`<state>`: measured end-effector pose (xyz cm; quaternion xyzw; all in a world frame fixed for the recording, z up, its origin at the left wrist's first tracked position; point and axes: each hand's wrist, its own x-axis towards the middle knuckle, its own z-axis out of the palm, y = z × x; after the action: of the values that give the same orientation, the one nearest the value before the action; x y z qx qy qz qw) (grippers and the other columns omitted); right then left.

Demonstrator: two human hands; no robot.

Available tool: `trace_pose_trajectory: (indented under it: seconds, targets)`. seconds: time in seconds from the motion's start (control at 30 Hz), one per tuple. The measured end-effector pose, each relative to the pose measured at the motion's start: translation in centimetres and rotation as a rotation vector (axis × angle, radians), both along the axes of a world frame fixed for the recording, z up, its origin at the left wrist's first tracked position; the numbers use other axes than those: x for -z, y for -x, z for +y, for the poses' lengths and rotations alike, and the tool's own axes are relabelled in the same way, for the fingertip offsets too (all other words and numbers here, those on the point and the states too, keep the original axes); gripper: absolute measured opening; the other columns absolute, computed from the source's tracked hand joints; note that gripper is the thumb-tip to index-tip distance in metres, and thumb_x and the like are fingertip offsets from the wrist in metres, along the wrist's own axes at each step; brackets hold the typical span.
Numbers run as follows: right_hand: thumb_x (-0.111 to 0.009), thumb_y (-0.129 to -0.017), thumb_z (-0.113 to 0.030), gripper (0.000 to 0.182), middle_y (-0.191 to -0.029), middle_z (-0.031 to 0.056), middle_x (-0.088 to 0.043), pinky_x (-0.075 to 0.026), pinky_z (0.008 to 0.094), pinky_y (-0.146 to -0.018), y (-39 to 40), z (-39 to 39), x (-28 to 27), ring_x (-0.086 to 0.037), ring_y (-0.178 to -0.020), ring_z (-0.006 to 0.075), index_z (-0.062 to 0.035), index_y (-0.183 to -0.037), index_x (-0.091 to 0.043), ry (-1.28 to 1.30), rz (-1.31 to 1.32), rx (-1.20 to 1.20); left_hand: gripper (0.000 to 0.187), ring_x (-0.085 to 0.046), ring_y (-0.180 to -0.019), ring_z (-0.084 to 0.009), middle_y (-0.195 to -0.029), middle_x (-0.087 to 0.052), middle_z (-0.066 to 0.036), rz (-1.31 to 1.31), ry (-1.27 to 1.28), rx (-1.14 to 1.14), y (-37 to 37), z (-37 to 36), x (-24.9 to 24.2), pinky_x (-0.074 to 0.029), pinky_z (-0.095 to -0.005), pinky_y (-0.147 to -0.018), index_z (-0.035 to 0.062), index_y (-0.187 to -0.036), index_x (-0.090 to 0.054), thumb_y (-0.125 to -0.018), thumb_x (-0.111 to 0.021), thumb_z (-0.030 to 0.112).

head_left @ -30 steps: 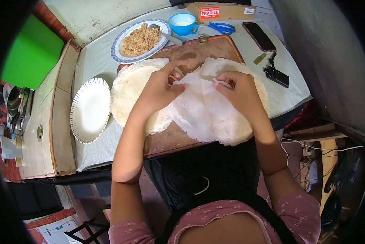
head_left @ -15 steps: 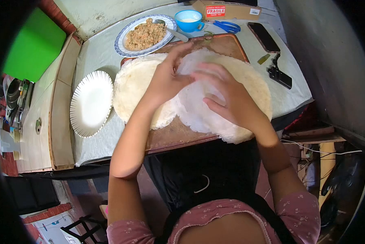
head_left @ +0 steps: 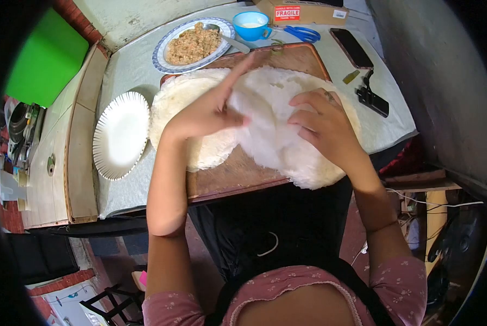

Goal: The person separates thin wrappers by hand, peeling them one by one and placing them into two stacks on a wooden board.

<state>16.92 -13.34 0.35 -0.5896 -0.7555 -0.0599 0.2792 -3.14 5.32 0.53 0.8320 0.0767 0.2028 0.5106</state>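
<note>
Thin wrapper sheet (head_left: 270, 117): white, papery, wrinkled, roughly round; long axis seemingly running from the near edge away from the person, though blur makes this uncertain. Lies under both hands on a wooden board (head_left: 238, 174), overlapping a second pale, round wrapper (head_left: 181, 111) beneath the left forearm.
Left hand (head_left: 211, 108): flat, fingers stretched forward, pressing the sheet.
Right hand (head_left: 322, 122): fingers spread and curled, resting on the sheet, closed on nothing.
Left of the left hand: fluted white paper plate (head_left: 121, 136).
Beyond the hands: patterned plate of crumbly brown filling (head_left: 192, 46), blue cup (head_left: 253, 25), blue scissors (head_left: 303, 33), dark phone (head_left: 351, 48) on the bench (head_left: 129, 76).
</note>
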Motion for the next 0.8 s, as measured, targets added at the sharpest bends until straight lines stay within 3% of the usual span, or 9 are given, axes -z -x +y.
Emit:
trace_pose_trajectory:
  seconds: [0.07, 0.1, 0.23, 0.37, 0.47, 0.57, 0.67, 0.7, 0.8]
  targets:
    - [-0.067, -0.078, -0.007, 0.018, -0.105, 0.0066, -0.063, -0.049, 0.0377, -0.078, -0.1, 0.7, 0.4, -0.06, -0.099, 0.0309, -0.0077, -0.096, -0.065, -0.036, -0.074, 0.039, 0.087, -0.057, -0.087, -0.0095, -0.119, -0.059, -0.005, -0.013, 0.217, -0.128, -0.5, 0.8, 0.4, -0.047, -0.0244, -0.082, 0.0125, -0.153, -0.029, -0.08, -0.074, -0.002]
    - [-0.066, -0.079, -0.008, 0.017, -0.103, 0.0077, -0.064, -0.049, 0.0388, -0.076, 0.1, 1.0, 0.9, -0.062, -0.095, 0.0317, -0.0074, -0.096, -0.065, -0.052, 0.003, 0.069, 0.07, -0.056, -0.086, -0.0081, -0.125, -0.056, -0.002, -0.087, 0.214, -0.225, -0.9, 1.0, 0.8, -0.047, -0.0244, -0.079, 0.0131, -0.148, -0.037, -0.088, -0.071, 0.007]
    - [-0.063, -0.083, -0.008, 0.017, -0.1, 0.0124, -0.066, -0.051, 0.0424, -0.071, 1.2, 2.6, 1.6, -0.065, -0.084, 0.034, -0.0068, -0.1, -0.064, -0.082, 0.193, 0.089, 0.048, -0.059, -0.089, -0.0075, -0.124, -0.059, -0.004, 0.098, 0.173, -0.216, -0.5, 0.3, -0.3, -0.049, -0.0234, -0.075, 0.0107, -0.139, -0.047, -0.096, -0.064, 0.024]
    - [-0.061, -0.084, -0.007, 0.028, -0.099, 0.0141, -0.065, -0.051, 0.0417, -0.071, 2.8, 3.0, 0.3, -0.065, -0.084, 0.034, -0.008, -0.112, -0.062, 0.053, 0.284, -0.03, 0.045, -0.058, -0.106, -0.0113, -0.132, -0.057, -0.003, 0.114, 0.124, 0.089, -0.3, 0.8, -0.3, -0.05, -0.0237, -0.086, 0.0089, -0.13, -0.058, -0.087, -0.072, 0.01]
    - [-0.062, -0.084, -0.008, 0.038, -0.095, 0.0137, -0.064, -0.051, 0.0405, -0.07, 3.2, 3.2, 1.2, -0.065, -0.083, 0.0333, -0.0106, -0.122, -0.059, -0.067, 0.199, -0.117, 0.05, -0.058, -0.105, -0.0106, -0.13, -0.059, -0.005, -0.074, 0.017, 0.073, -0.4, 0.0, 0.0, -0.05, -0.0234, -0.085, 0.0073, -0.128, -0.06, -0.08, -0.071, -0.003]
    - [-0.063, -0.084, -0.009, 0.036, -0.094, 0.0125, -0.064, -0.051, 0.0387, -0.069, 3.0, 2.9, 1.6, -0.064, -0.082, 0.0319, -0.012, -0.12, -0.062, 0.08, 0.214, -0.09, 0.044, -0.06, -0.099, -0.0105, -0.12, -0.065, -0.006, 0.021, 0.151, 0.026, -0.3, 0.5, 0.1, -0.049, -0.0238, -0.086, 0.005, -0.12, -0.066, -0.079, -0.066, -0.009]
    - [-0.066, -0.083, -0.011, 0.03, -0.092, 0.0119, -0.064, -0.051, 0.0379, -0.068, 2.9, 3.1, 2.2, -0.064, -0.08, 0.0305, -0.0117, -0.113, -0.067, 0.041, 0.227, -0.075, 0.032, -0.06, -0.103, -0.0104, -0.116, -0.068, -0.005, 0.151, 0.101, 0.025, 0.1, 2.8, 1.4, -0.05, -0.0273, -0.091, 0.002, -0.116, -0.069, -0.086, -0.063, -0.008]
    - [-0.067, -0.082, -0.011, 0.028, -0.091, 0.0113, -0.064, -0.051, 0.0376, -0.068, 3.0, 3.0, 2.1, -0.064, -0.079, 0.0299, -0.011, -0.11, -0.068, 0.017, 0.18, -0.074, 0.029, -0.061, -0.09, -0.0102, -0.1, -0.072, -0.004, 0.077, 0.17, -0.052, -0.1, 2.0, 1.4, -0.05, -0.0254, -0.084, 0.0028, -0.104, -0.074, -0.083, -0.06, -0.012]
    - [-0.069, -0.08, -0.009, 0.023, -0.089, 0.0099, -0.064, -0.051, 0.0367, -0.067, 2.7, 2.7, 1.8, -0.064, -0.078, 0.0286, -0.009, -0.103, -0.07, -0.084, 0.095, -0.107, 0.028, -0.061, -0.088, -0.0101, -0.101, -0.071, -0.005, 0.092, 0.12, -0.142, -0.2, 1.8, 1.0, -0.049, -0.0253, -0.083, 0.0022, -0.105, -0.073, -0.084, -0.061, -0.011]
